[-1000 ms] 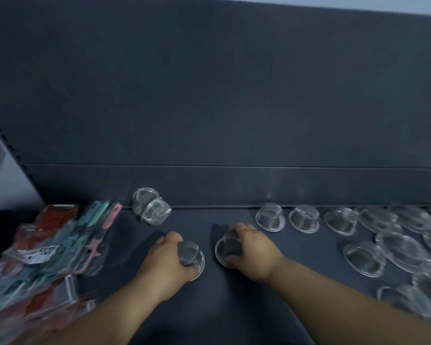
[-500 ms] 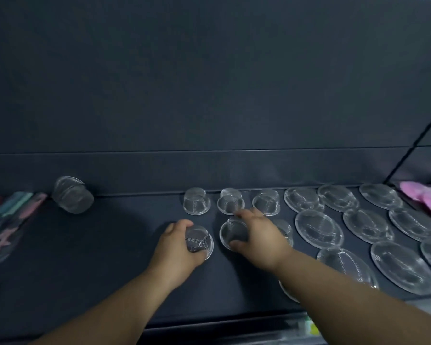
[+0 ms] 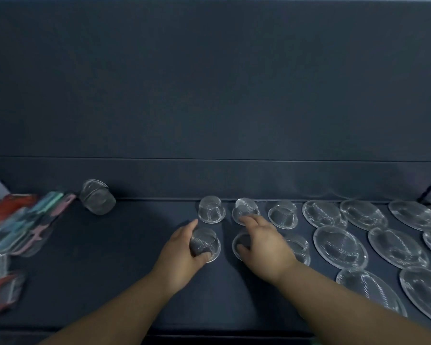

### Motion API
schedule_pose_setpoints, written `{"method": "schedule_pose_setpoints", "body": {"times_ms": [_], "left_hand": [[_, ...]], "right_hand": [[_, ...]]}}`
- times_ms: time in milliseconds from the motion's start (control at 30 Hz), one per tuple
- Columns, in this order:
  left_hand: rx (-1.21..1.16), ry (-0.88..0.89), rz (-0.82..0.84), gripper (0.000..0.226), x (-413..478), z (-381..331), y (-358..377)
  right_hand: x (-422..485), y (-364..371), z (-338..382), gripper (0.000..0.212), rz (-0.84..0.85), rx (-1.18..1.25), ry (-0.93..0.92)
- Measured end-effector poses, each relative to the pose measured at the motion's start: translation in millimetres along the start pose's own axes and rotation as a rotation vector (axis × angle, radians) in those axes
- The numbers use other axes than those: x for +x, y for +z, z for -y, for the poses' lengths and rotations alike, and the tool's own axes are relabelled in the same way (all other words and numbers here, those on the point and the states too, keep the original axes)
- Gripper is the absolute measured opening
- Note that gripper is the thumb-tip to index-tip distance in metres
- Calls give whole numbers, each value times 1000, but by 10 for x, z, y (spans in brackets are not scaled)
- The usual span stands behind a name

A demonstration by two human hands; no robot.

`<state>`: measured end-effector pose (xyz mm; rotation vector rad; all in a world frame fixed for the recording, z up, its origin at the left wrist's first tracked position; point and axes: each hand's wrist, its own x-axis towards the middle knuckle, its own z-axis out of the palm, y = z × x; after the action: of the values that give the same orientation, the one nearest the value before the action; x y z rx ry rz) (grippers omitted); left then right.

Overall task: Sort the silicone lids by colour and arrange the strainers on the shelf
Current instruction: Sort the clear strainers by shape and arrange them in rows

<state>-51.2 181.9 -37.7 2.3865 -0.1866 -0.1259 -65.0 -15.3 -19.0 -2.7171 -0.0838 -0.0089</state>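
On dark shelf (image 3: 110,282), scattered strainers (image 3: 340,246)

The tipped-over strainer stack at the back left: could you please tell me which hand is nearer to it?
Left. The left hand sits right of the stack, toward the front edge; the right hand lies farther right.

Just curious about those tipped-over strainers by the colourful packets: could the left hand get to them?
Probably yes: only bare shelf lies between the left hand and the tipped-over strainers, though it grips a small strainer.
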Motion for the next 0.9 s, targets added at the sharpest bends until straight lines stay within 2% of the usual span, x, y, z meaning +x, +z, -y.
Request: {"method": "schedule_pose_setpoints", "body": {"times_ms": [133, 400, 500, 633, 767, 900], "left_hand": [[-17, -23, -38, 77, -29, 262, -335], [1, -181, -204, 73, 79, 1124, -1488], [60, -177, -251, 69, 133, 1454, -1860], [13, -214, -246, 77, 287, 1841, -2208], [-81, -262, -211, 64, 567, 1998, -2401], [-174, -298, -173, 72, 913, 2045, -2419]], "right_hand": [[187, 4, 317, 57, -66, 13, -38], [688, 356, 1372, 54, 9, 57, -119], [871, 565, 1733, 55, 42, 67, -115], [1071, 812, 2121, 57, 91, 72, -93], [1247, 973, 2383, 58, 96, 73, -55], [1437, 1079, 2593, 62, 87, 121, -3]]}}
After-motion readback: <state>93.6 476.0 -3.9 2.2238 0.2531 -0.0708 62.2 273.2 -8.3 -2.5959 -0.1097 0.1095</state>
